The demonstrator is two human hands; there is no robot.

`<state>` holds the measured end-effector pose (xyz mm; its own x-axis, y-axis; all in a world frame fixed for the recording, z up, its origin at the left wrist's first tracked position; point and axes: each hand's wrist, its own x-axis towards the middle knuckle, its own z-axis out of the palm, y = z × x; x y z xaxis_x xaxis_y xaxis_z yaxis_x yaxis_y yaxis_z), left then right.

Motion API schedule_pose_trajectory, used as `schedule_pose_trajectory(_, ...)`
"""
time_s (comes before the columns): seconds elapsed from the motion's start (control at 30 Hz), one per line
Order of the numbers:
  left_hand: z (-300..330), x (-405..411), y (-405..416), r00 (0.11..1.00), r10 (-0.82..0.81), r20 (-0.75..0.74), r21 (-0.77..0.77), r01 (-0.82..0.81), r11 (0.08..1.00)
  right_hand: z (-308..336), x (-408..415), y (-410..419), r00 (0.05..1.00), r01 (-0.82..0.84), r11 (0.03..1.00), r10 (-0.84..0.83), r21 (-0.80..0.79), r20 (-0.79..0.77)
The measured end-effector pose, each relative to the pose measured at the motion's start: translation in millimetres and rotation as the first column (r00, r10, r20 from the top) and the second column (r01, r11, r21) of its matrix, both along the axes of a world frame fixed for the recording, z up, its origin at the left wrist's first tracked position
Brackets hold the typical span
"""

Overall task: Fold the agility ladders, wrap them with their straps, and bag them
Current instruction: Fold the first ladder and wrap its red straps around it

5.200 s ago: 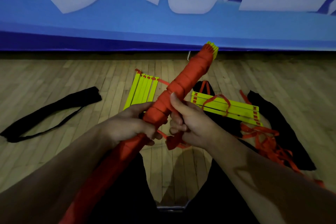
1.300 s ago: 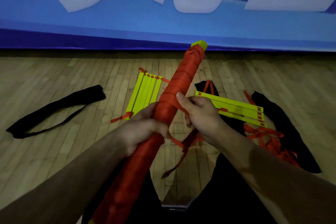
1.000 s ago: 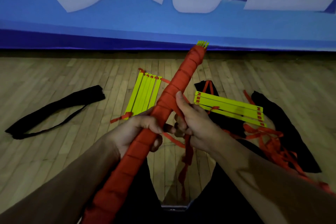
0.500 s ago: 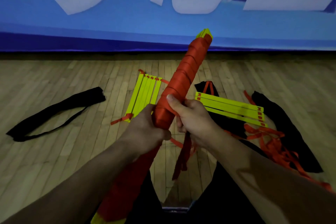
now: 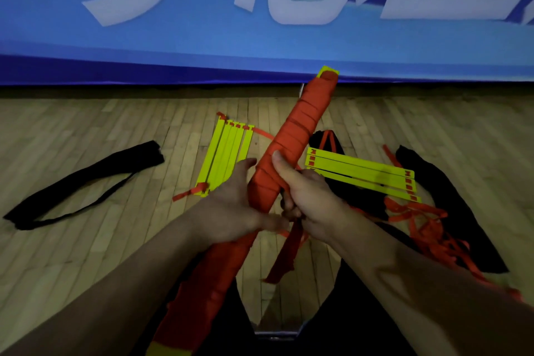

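**Both hands on the wrapped ladder**

Centrally, the strap-wrapped ladder bundle (image 5: 291, 136) slants from lower left to upper centre. Around its middle, the left hand (image 5: 231, 208) and right hand (image 5: 306, 196) curl, the right also pinching the loose strap end (image 5: 286, 254). Behind lie 2 folded ladders and black bags.

Both hands (image 5: 231, 211) (image 5: 310, 196) hold strap-wrapped ladder bundle (image 5: 291, 136); loose strap end (image 5: 286, 257) dangles.

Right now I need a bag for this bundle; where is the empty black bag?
In the head view, the black bag lies flat on the wooden floor at far left, left of the yellow rungs.
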<state>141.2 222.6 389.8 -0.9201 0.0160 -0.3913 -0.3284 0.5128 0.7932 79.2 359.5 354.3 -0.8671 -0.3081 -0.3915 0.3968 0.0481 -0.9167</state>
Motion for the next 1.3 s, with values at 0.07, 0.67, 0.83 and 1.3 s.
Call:
schedule_pose_trajectory(0.07, -6, 1, 7, 0.99, -0.138, -0.023, -0.339, 0.122, 0.933, -2, 0, -5, 0.998, 0.063, 0.996, -0.062, 0.063, -0.03)
schedule_pose_trajectory(0.67, -17, 2, 4, 0.986, 0.15, 0.072, 0.433, -0.166, 0.886, 1, -13, 25, 0.984, -0.118, 0.972, 0.142, -0.201, 0.108)
schedule_pose_trajectory(0.83, -7, -2, -4, 0.975, 0.056, 0.216, 0.414, -0.143, 0.899, -2, -8, 9, 0.999, 0.024, 0.999, -0.026, 0.042, 0.039)
schedule_pose_trajectory(1.3, 0, 1, -4, 0.984, -0.045, 0.171, 0.257, 0.0, 0.966, -11, -13, 24, 0.987, -0.146, 0.986, 0.14, 0.082, 0.075)
